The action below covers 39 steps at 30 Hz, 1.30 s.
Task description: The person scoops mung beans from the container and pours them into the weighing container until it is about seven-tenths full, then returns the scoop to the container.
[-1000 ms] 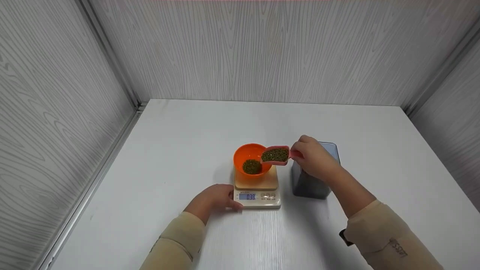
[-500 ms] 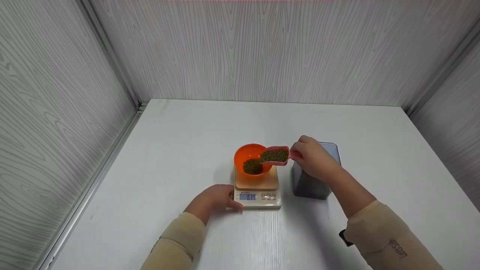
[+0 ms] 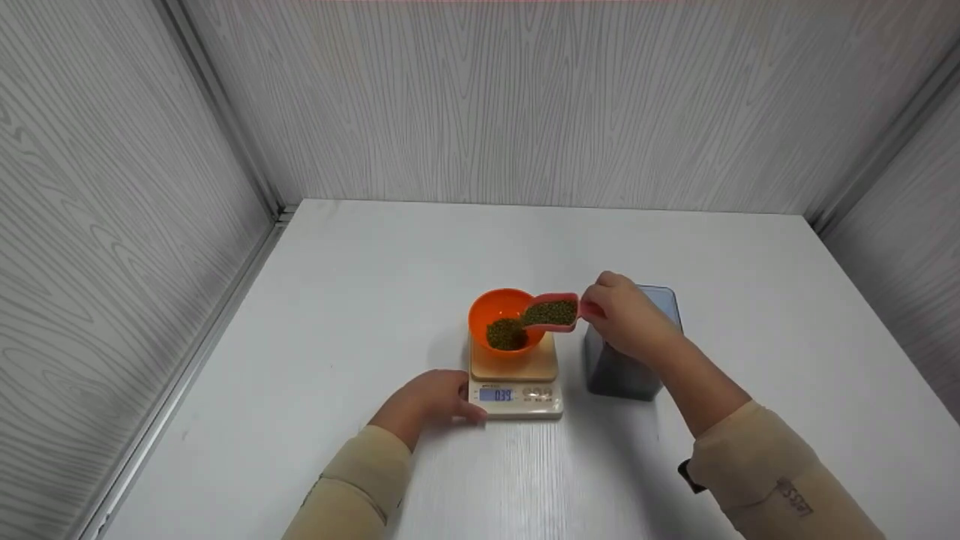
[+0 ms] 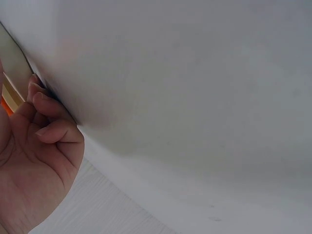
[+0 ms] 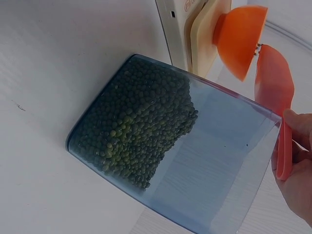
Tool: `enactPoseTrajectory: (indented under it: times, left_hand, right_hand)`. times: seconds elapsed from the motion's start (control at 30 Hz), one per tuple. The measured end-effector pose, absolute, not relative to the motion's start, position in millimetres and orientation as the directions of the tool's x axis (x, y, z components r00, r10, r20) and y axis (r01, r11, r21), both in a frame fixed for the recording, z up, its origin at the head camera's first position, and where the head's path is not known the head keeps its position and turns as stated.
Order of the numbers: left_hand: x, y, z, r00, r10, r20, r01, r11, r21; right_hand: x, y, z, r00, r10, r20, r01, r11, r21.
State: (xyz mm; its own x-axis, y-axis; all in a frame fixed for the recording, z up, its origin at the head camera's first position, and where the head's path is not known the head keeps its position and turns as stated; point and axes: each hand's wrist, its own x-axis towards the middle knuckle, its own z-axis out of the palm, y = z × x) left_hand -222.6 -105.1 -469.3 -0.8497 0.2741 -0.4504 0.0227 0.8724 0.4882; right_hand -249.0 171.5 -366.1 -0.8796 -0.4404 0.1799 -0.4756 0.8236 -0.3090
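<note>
My right hand (image 3: 626, 311) pinches the handle of a pink scoop (image 3: 574, 327), loaded with small green beans. The scoop's lip hangs over the right rim of an orange bowl (image 3: 491, 304), and in the right wrist view a few beans (image 5: 258, 48) fall between them. A heap of mung beans (image 3: 506, 334) lies in the bowl. Beneath it is a kitchen scale (image 3: 516, 407), its display reading about 039. With curled fingers, my left hand (image 3: 431, 397) grips the scale's front left corner; the left wrist view shows those fingers (image 4: 53, 107) against the scale's side.
Right of the scale, below my right forearm, stands a clear bluish container (image 5: 214, 146) partly filled with mung beans. The white table (image 3: 360, 262) is bounded by a back wall (image 3: 480, 105) and side panels.
Beans trickle from the scoop, and the heap in the bowl looks slightly larger. The display has gone from about 038 to 039. Both hands stay almost still.
</note>
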Motion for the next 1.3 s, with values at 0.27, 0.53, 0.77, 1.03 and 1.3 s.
enactPoseTrajectory:
  times: [0.27, 0.53, 0.77, 1.03, 1.3]
  left_hand:
    - [-223.2, -105.5, -470.6, -0.848, 0.265, -0.459, 0.008, 0.873, 0.489]
    - [-222.4, -105.1, -470.4, -0.848, 0.265, -0.459, 0.005, 0.871, 0.492]
    - [-222.9, -105.6, -470.5, -0.850, 0.267, -0.454, 0.010, 0.870, 0.492]
    - [-222.9, -106.5, -471.6, -0.852, 0.286, -0.438, 0.030, 0.862, 0.506]
    - [-222.4, -106.6, -471.1, -0.851, 0.280, -0.443, 0.021, 0.863, 0.505]
  right_hand:
    - [-249.7, 169.6, -365.7, -0.893, -0.420, 0.159, -0.449, 0.841, -0.301]
    - [-249.8, 168.2, -364.5, -0.893, -0.422, 0.156, -0.450, 0.847, -0.284]
    - [-250.5, 167.1, -363.7, -0.896, -0.420, 0.145, -0.444, 0.851, -0.282]
    - [-249.2, 166.7, -361.9, -0.888, -0.431, 0.158, -0.458, 0.852, -0.253]
    - [-248.0, 164.9, -358.5, -0.902, -0.413, 0.127, -0.432, 0.867, -0.247]
